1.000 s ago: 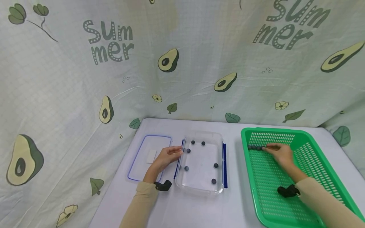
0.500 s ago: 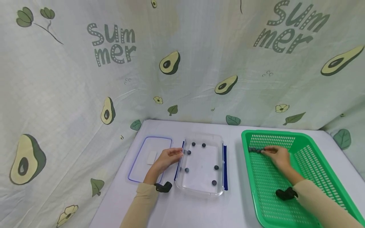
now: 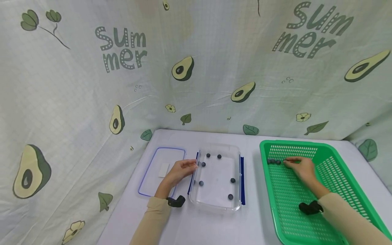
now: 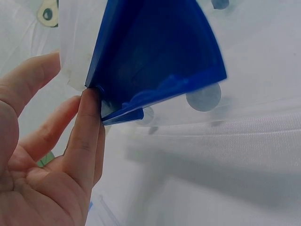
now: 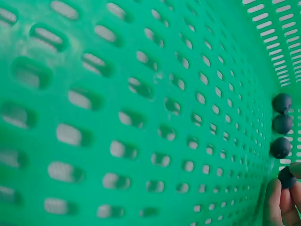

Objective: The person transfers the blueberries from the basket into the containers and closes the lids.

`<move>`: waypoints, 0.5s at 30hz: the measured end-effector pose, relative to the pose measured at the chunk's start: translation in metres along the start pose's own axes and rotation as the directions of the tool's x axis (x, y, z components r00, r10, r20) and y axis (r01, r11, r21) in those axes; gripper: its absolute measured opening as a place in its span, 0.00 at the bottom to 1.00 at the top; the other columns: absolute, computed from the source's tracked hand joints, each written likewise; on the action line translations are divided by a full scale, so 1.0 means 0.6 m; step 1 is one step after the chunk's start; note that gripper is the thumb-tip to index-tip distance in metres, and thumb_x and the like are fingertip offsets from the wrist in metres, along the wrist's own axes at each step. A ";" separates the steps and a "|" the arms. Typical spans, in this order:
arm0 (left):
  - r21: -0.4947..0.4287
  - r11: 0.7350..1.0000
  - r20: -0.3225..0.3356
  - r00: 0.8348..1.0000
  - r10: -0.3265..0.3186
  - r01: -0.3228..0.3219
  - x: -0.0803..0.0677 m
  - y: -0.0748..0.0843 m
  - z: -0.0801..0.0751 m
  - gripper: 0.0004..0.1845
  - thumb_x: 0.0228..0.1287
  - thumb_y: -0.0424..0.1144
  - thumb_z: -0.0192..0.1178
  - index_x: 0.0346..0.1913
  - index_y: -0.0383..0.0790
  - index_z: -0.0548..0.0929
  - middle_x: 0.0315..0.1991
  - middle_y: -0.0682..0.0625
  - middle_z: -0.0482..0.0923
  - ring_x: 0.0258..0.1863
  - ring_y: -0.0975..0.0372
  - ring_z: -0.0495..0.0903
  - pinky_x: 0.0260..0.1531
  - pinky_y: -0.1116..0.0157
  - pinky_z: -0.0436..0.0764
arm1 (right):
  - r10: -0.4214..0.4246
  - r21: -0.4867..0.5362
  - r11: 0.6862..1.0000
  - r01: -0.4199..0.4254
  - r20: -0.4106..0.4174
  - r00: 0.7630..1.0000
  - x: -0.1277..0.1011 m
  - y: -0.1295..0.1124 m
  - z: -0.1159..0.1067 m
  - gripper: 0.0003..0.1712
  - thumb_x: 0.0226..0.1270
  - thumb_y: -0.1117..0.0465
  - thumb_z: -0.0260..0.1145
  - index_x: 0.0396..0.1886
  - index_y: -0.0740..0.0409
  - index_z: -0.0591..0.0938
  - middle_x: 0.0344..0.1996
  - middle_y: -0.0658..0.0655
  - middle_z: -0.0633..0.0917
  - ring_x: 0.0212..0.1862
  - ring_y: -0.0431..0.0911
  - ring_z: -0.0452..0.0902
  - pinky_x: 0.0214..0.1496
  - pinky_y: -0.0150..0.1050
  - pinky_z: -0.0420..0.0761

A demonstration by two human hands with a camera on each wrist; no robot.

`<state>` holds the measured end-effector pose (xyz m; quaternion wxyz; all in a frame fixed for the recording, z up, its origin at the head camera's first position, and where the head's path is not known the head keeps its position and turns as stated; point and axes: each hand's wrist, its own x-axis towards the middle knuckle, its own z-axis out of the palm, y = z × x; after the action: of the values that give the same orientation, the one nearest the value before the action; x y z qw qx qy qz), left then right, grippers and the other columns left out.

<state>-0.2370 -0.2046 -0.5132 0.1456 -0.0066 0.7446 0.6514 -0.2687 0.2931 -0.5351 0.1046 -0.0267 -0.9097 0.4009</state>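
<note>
My right hand (image 3: 303, 169) reaches into the green basket (image 3: 271, 200) and pinches a small dark blueberry (image 5: 286, 179) between thumb and fingertips. Lined up beyond it against the basket's far wall are 3 more blueberries (image 5: 282, 124). My left hand (image 3: 180, 171) is at the left side of a clear plastic container (image 3: 215, 206). Its fairly straight fingers touch the container's blue side latch (image 4: 155, 47), which hangs folded out. Several blueberries (image 3: 233, 180) lie scattered on the container's floor.
To the container's left, partly behind my left hand, a clear lid (image 3: 150, 177) with a blue rim lies flat. A second blue latch (image 3: 243, 180) hangs on the container's right side. Behind the white table (image 3: 196, 226) hangs a printed curtain (image 3: 211, 78).
My right fingertips have shifted slightly right, and a small gap shows between them and the row of blueberries. The left hand stays at the container. The head view has tilted slightly.
</note>
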 end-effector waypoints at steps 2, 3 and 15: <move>0.003 1.000 -0.002 1.000 0.000 0.000 0.000 0.000 0.000 0.24 0.67 0.39 0.67 0.63 0.32 0.78 0.49 0.45 0.82 0.51 0.58 0.81 0.55 0.64 0.81 | 0.004 0.004 1.000 -0.004 0.001 1.000 -0.001 0.000 -0.004 0.17 0.63 0.61 0.73 0.42 0.74 0.86 0.33 0.67 0.88 0.27 0.23 0.69 0.24 0.27 0.75; 0.003 1.000 -0.001 1.000 0.001 -0.001 0.000 0.000 -0.001 0.24 0.67 0.39 0.67 0.63 0.32 0.78 0.49 0.45 0.82 0.51 0.58 0.81 0.54 0.64 0.81 | 0.005 0.005 1.000 -0.005 0.000 1.000 0.000 0.001 -0.007 0.17 0.63 0.61 0.73 0.42 0.74 0.86 0.34 0.67 0.88 0.28 0.22 0.69 0.24 0.27 0.75; -0.010 1.000 0.003 1.000 0.007 -0.007 0.000 -0.001 -0.001 0.24 0.67 0.38 0.67 0.62 0.31 0.79 0.47 0.46 0.82 0.50 0.58 0.82 0.54 0.63 0.81 | 0.014 0.034 0.999 -0.014 -0.021 1.000 0.001 -0.013 -0.028 0.18 0.65 0.60 0.72 0.42 0.75 0.85 0.33 0.68 0.87 0.25 0.24 0.73 0.23 0.28 0.78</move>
<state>-0.2370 -0.2056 -0.5139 0.1443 -0.0036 0.7412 0.6556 -0.2656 0.2999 -0.5180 0.1118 -0.0355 -0.9015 0.4167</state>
